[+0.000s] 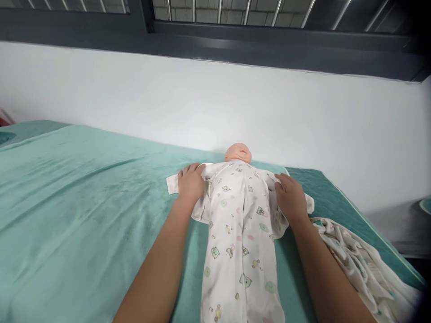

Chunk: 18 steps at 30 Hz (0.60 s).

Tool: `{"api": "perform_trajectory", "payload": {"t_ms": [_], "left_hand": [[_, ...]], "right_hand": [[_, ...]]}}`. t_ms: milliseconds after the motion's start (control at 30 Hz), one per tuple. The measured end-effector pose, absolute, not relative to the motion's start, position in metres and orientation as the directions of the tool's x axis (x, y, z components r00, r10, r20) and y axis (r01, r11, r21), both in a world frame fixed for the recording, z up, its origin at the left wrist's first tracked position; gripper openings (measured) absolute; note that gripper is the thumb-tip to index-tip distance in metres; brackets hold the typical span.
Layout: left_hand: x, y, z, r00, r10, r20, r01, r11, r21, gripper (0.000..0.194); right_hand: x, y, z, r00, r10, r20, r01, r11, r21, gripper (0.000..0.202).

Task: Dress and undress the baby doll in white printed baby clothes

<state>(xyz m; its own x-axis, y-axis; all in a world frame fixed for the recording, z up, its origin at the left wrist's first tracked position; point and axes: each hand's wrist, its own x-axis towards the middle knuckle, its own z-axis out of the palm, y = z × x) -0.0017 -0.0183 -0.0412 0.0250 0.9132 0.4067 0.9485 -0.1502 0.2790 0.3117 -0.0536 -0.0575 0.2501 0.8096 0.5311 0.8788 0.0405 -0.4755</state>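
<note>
While the doll [238, 152] lies face up on the green sheet [84, 193], its head near the wall [202, 107], the left hand [191, 183] and right hand [291, 197] rest on the sleeves of its gown [225, 224], one each side, probably to keep the arms spread and the front flat. The fingers look close together, but whether either hand grips fabric I cannot tell. A crumpled cloth [367, 269] lies beside the right forearm. Small animals decorate the gown; no brand, label or writing is readable
</note>
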Motion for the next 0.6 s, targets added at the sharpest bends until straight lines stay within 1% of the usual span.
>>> {"api": "perform_trajectory", "payload": {"t_ms": [67, 100, 133, 167, 200, 267, 300, 333, 367, 400, 433, 500, 600], "left_hand": [[-0.001, -0.020, -0.041, 0.028, 0.916, 0.400, 0.947, -0.153, 0.284, 0.050], [0.000, -0.021, -0.040, 0.029, 0.919, 0.394, 0.946, -0.152, 0.285, 0.049], [0.000, -0.021, -0.040, 0.026, 0.923, 0.385, 0.947, -0.147, 0.287, 0.048], [0.000, -0.022, -0.040, 0.022, 0.927, 0.374, 0.947, -0.139, 0.289, 0.048], [0.000, -0.022, -0.040, 0.018, 0.932, 0.362, 0.948, -0.131, 0.291, 0.048], [0.000, -0.021, -0.040, 0.017, 0.939, 0.343, 0.948, -0.124, 0.294, 0.049], [0.000, -0.021, -0.040, 0.020, 0.941, 0.337, 0.947, -0.126, 0.295, 0.050], [0.000, -0.021, -0.040, 0.023, 0.942, 0.334, 0.946, -0.128, 0.297, 0.050], [0.000, -0.021, -0.040, 0.026, 0.944, 0.330, 0.945, -0.131, 0.299, 0.051], [0.000, -0.021, -0.041, 0.028, 0.945, 0.327, 0.945, -0.132, 0.301, 0.051], [-0.001, -0.021, -0.041, 0.030, 0.946, 0.324, 0.945, -0.132, 0.299, 0.050], [-0.001, -0.021, -0.042, 0.033, 0.947, 0.320, 0.950, -0.130, 0.285, 0.047], [-0.002, -0.021, -0.042, 0.041, 0.948, 0.316, 0.957, -0.128, 0.260, 0.047]], "right_hand": [[0.297, -0.062, -0.042, 0.248, 0.743, 0.621, 0.857, 0.130, -0.498, 0.038], [0.287, -0.066, -0.031, 0.239, 0.731, 0.639, 0.840, 0.174, -0.514, 0.036], [0.275, -0.068, -0.019, 0.211, 0.745, 0.633, 0.816, 0.223, -0.534, 0.035], [0.260, -0.068, -0.007, 0.152, 0.786, 0.600, 0.795, 0.263, -0.546, 0.034], [0.244, -0.066, 0.004, 0.047, 0.831, 0.555, 0.788, 0.311, -0.531, 0.033], [0.209, -0.054, 0.023, -0.202, 0.868, 0.454, 0.806, 0.411, -0.426, 0.036], [0.191, -0.045, 0.030, -0.309, 0.871, 0.382, 0.822, 0.447, -0.353, 0.038], [0.173, -0.034, 0.035, -0.404, 0.871, 0.280, 0.841, 0.474, -0.260, 0.038], [0.157, -0.023, 0.038, -0.461, 0.873, 0.161, 0.863, 0.483, -0.148, 0.037], [0.142, -0.012, 0.039, -0.474, 0.880, 0.023, 0.880, 0.475, -0.029, 0.035], [0.129, -0.001, 0.040, -0.479, 0.877, -0.043, 0.877, 0.480, 0.001, 0.032], [0.112, 0.017, 0.038, -0.469, 0.874, -0.129, 0.878, 0.477, 0.035, 0.028], [0.104, 0.033, 0.034, -0.456, 0.862, -0.220, 0.881, 0.473, 0.030, 0.031]]}}
